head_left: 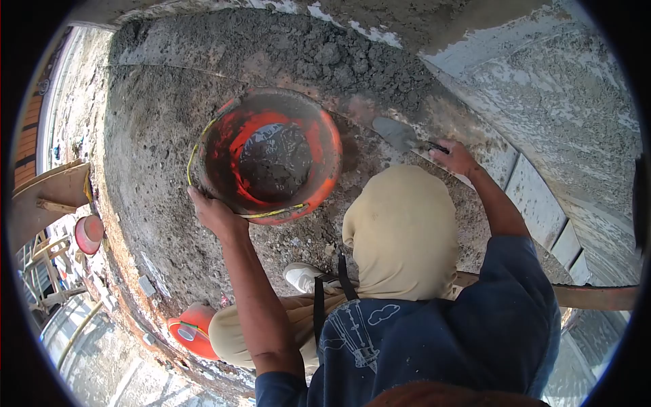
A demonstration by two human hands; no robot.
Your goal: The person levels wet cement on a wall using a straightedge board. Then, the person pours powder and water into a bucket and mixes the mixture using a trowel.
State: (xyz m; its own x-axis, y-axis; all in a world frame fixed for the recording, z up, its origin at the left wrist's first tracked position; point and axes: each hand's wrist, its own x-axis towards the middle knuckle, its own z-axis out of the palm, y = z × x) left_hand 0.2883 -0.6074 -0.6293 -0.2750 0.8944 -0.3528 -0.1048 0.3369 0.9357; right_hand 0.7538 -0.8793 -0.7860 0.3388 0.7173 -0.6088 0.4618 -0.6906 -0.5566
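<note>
A mortar-smeared orange bucket [331, 152] stands on the rough ground in front of me, with a little wet grey mix at its bottom. My left hand [218, 216] grips the bucket's near left rim, where its yellow rope handle [192, 157] runs. In my right hand [457, 160] is a trowel [397, 133], held by its dark handle. The grey-coated blade points left, low over the ground beside the wall's foot. My fingertips on the bucket's rim are partly hidden.
Wet mortar [339, 61] lies heaped along the far wall base. A plastered wall [542, 95] rises at right, above pale edge slabs [536, 193]. An orange helmet-like object [193, 332] lies beside my knee. Another red bucket [89, 234] and wooden boards [51, 197] are at left.
</note>
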